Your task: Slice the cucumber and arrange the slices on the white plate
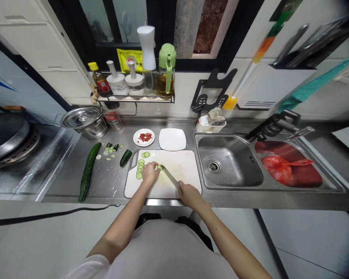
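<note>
On the white cutting board point(189, 166), my left hand point(150, 173) has its fingers closed at a small cucumber piece point(160, 167), mostly hidden by the fingers and the blade. My right hand point(190, 193) grips the handle of a knife point(171, 177), whose tip end lies at that piece. Left of my left hand, several round cucumber slices point(140, 169) lie in an overlapping row, with more slices point(145, 154) above them. A cut cucumber chunk point(125, 158) rests just off the board's left side, and a long whole cucumber point(88, 170) lies farther left.
Behind the board stand a plate of chopped red pieces point(144, 138) and a white square plate point(172, 139). Cucumber scraps point(109, 150) lie on the steel counter. A steel pot point(88, 123) is at back left. To the right is a double sink point(229, 162), with a red bag point(279, 169) in it.
</note>
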The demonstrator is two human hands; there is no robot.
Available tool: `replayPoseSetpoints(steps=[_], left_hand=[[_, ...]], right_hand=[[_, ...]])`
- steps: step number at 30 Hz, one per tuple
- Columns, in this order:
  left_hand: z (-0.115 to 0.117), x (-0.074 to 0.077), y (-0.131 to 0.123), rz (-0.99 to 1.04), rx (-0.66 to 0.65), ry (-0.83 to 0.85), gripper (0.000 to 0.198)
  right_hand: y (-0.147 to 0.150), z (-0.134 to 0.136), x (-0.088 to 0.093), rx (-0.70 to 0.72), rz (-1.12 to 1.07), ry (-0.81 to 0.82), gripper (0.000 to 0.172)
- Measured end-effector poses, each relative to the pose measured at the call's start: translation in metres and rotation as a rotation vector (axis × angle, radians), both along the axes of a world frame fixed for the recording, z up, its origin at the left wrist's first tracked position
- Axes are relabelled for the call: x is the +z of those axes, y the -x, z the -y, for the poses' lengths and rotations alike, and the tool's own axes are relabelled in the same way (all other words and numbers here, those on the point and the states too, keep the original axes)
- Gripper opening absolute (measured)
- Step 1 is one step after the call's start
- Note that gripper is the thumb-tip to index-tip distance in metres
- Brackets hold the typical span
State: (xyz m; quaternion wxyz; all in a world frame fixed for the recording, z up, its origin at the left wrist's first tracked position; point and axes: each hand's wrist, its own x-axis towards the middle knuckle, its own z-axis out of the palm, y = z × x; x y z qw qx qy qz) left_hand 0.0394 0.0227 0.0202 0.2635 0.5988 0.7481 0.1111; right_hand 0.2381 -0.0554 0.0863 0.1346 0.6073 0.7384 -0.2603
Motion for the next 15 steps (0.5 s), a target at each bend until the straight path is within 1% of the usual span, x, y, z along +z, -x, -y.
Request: replayPoseSetpoints(steps=[8,15], left_hand=[[0.0,0.0024,-0.0007,-0.007,0.006,0.015,0.022],[-0.001,0.0031,-0.0008,-0.005,0.01,0.029,0.023]], right_hand=[[0.0045,0.0027,-0.0065,-0.011,0.002,0.012,0.026],[0.0093,0.0021,-0.0036,-0.019,0.011,0.071,0.029]])
